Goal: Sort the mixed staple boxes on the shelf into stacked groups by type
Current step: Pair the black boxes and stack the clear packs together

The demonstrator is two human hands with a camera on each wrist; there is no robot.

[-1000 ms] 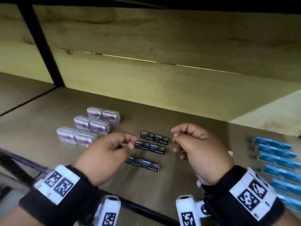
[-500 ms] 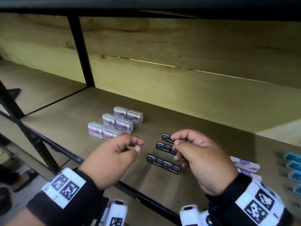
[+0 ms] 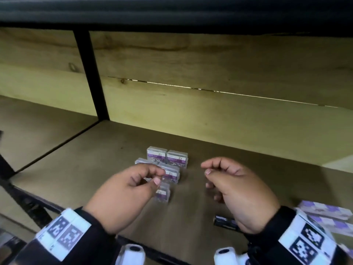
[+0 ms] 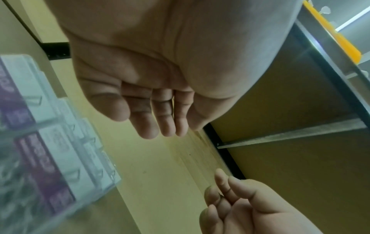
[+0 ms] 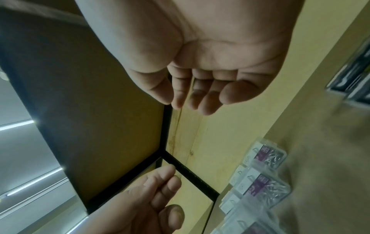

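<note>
Several clear staple boxes with purple labels [image 3: 176, 159] sit grouped on the wooden shelf [image 3: 95, 159], also seen in the left wrist view [image 4: 50, 158] and the right wrist view [image 5: 260, 182]. My left hand [image 3: 159, 176] hovers over the nearer ones with fingers loosely curled and holds nothing; its palm [image 4: 160, 123] is empty. My right hand [image 3: 206, 168] hangs to the right of that group, also loosely curled and empty [image 5: 190, 98]. One black staple box [image 3: 224, 222] peeks out beneath my right wrist. Long purple-and-white boxes [image 3: 324, 209] lie at the far right.
A black metal upright [image 3: 91, 77] divides the shelf on the left, with another bay beyond it. The wooden back wall [image 3: 210, 115] closes the rear. The black front rail [image 3: 28, 199] runs along the shelf edge. More black boxes [image 5: 356, 76] show blurred in the right wrist view.
The view and both hands have shifted left, from over the black boxes to the clear purple-label boxes. The blue boxes have left the view. Both hands stay empty.
</note>
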